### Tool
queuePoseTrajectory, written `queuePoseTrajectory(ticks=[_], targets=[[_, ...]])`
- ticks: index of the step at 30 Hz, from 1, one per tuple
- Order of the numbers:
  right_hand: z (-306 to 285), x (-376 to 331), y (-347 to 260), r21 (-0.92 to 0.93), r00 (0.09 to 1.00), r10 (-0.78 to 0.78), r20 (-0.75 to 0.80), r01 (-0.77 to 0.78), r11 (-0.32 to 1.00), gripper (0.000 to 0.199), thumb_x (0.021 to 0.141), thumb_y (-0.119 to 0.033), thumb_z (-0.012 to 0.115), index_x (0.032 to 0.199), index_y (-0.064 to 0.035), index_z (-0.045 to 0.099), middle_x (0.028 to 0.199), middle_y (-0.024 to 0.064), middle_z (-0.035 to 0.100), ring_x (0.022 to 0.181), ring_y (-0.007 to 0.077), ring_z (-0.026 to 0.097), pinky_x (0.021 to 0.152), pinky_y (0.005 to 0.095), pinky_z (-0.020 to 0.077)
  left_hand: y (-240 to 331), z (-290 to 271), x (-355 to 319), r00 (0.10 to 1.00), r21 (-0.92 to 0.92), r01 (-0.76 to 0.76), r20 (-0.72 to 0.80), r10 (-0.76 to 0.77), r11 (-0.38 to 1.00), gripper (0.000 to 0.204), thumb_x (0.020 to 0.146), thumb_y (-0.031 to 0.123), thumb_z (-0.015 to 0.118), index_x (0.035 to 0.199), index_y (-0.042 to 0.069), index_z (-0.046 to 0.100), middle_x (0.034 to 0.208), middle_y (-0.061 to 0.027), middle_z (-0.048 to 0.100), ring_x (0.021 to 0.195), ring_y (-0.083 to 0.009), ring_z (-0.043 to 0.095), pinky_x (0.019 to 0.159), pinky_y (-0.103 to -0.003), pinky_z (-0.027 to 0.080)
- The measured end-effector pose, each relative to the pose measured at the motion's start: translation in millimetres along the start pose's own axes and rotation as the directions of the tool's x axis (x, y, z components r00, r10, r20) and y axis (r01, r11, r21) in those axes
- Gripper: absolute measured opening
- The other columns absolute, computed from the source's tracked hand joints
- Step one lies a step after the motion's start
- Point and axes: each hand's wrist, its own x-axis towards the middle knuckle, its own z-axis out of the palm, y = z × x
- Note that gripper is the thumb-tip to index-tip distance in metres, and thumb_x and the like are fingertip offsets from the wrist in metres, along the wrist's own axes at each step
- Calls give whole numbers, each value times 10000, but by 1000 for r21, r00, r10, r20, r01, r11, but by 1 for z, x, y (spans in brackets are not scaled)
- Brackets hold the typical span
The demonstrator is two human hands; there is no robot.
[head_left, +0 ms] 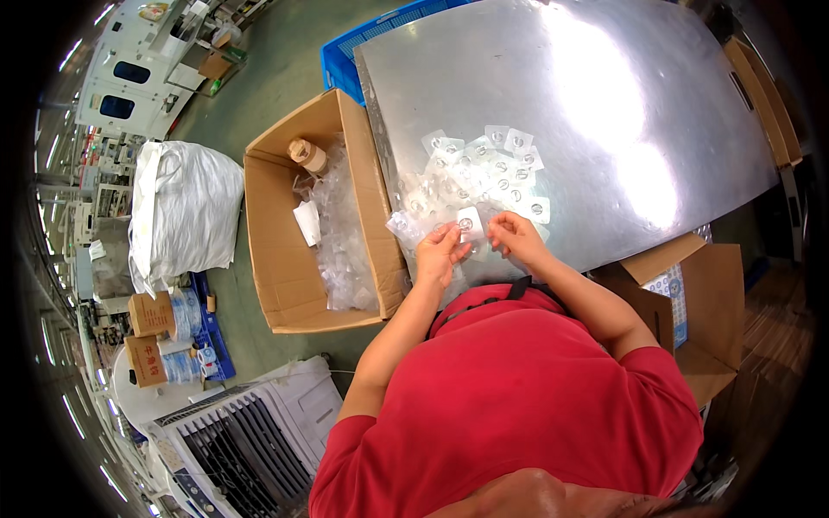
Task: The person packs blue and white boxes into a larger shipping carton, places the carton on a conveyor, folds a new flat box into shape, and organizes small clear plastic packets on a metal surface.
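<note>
My left hand (439, 252) pinches a small white square piece (469, 221) with a dark round mark on it, held up at the table's near edge. Close to the right side of that piece is my right hand (515, 236), its fingertips pressed together; whatever they hold, if anything, is too small to make out. A loose pile of similar clear and whitish square pieces (466, 173) with round marks spreads over the shiny metal table (484, 78) just beyond both hands.
An open cardboard box (281, 268) with clear plastic pieces and a tape roll (306, 155) stands left of the table. Another open carton (712, 302) is at my right. A blue crate (341, 65) lies behind; a white sack (186, 207) and an air cooler (250, 440) stand further left.
</note>
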Motion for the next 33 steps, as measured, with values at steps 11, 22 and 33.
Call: queuePoseTrajectory(ticks=[11, 22, 33], targets=[[-18, 1, 24, 199, 994, 104, 25, -107, 974, 74, 871, -105, 576, 851, -34, 577, 740, -12, 567, 594, 59, 469, 541, 187, 385, -10, -5, 5, 996, -35, 75, 60, -72, 997, 201, 890, 95, 571, 1064, -3, 557, 1000, -112, 608, 905, -204, 608, 771, -328, 550], [-25, -12, 14, 7, 992, 62, -107, -61, 998, 166, 875, -153, 593, 756, -39, 579, 634, -48, 490, 540, 40, 386, 510, 195, 330, -3, 6, -8, 991, -44, 53, 122, -47, 998, 144, 873, 95, 598, 998, 28, 575, 891, -89, 637, 806, -202, 639, 725, -314, 548], [-110, -10, -8, -810, 596, -792, -132, 396, 432, 89, 757, -24, 607, 827, -51, 655, 859, 44, 629, 721, 197, 566, 597, 292, 439, 1, 5, -7, 996, 180, 79, -42, -72, 980, 172, 784, 86, 707, 864, 61, 556, 796, -47, 627, 675, -136, 618, 532, -219, 480]])
